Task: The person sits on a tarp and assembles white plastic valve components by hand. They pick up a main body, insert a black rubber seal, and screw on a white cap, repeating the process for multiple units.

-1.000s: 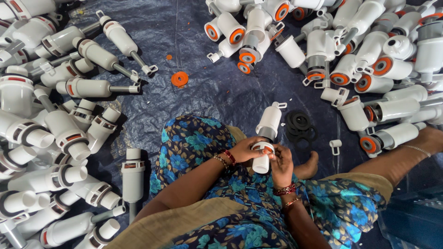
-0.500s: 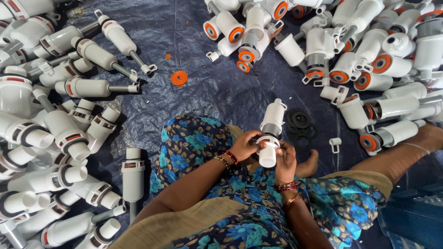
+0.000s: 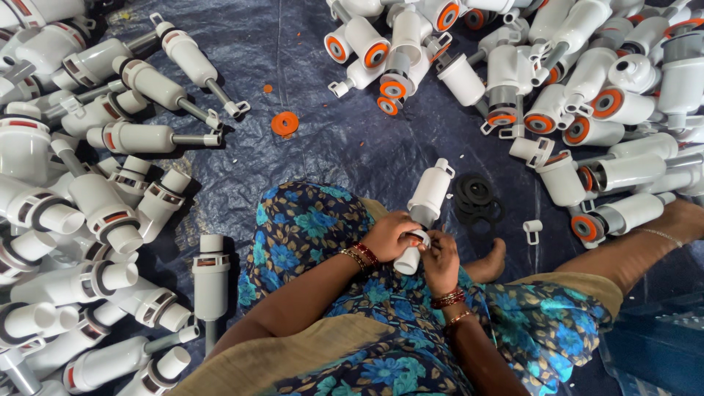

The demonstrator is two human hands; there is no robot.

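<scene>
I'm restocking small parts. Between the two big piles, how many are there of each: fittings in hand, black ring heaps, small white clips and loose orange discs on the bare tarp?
White fitting, held by left hand and right hand: 1
Heap of black rings: 1
Small white clip: 1
Loose orange disc: 1
Total: 4

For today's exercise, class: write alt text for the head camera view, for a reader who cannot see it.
Both hands, left hand and right hand, grip one white plastic pipe fitting over a dark blue tarpaulin. Piles of similar fittings lie on both sides, with black rubber rings nearby.
</scene>
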